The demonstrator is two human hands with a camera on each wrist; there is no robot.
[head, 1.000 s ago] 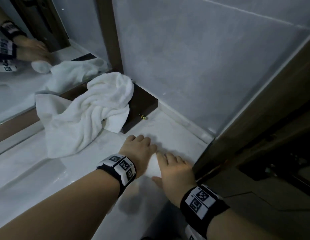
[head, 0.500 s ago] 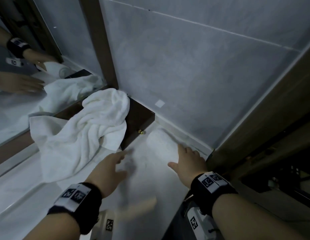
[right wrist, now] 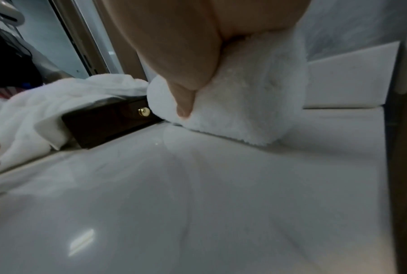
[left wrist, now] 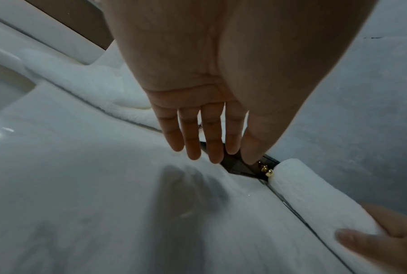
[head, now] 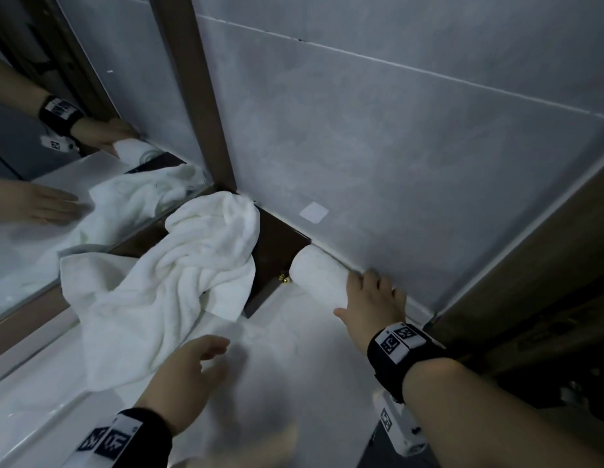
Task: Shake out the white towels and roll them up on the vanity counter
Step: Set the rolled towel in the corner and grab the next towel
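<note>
A rolled white towel (head: 319, 276) lies on the white vanity counter (head: 293, 383) against the grey wall, one end next to a dark wooden box (head: 277, 244). My right hand (head: 361, 295) grips its near end, thumb on the front side and fingers over the top; the right wrist view shows the thumb (right wrist: 183, 103) pressed into the roll (right wrist: 244, 96). A crumpled white towel (head: 179, 282) lies draped over the box and the counter at the left. My left hand (head: 206, 349) hovers open just above the counter, beside that towel's near edge, fingers (left wrist: 198, 139) straight and holding nothing.
A mirror (head: 40, 197) runs along the left and reflects the towels and hands. The box has a small brass knob (head: 285, 279). A sink basin (left wrist: 1, 89) is sunk in the counter at the far left. A dark wooden door frame (head: 530, 282) bounds the counter's right end.
My right hand has carried the roll from the counter's front to the back wall beside the box. My left hand has left the roll and moved left toward the crumpled towel.
</note>
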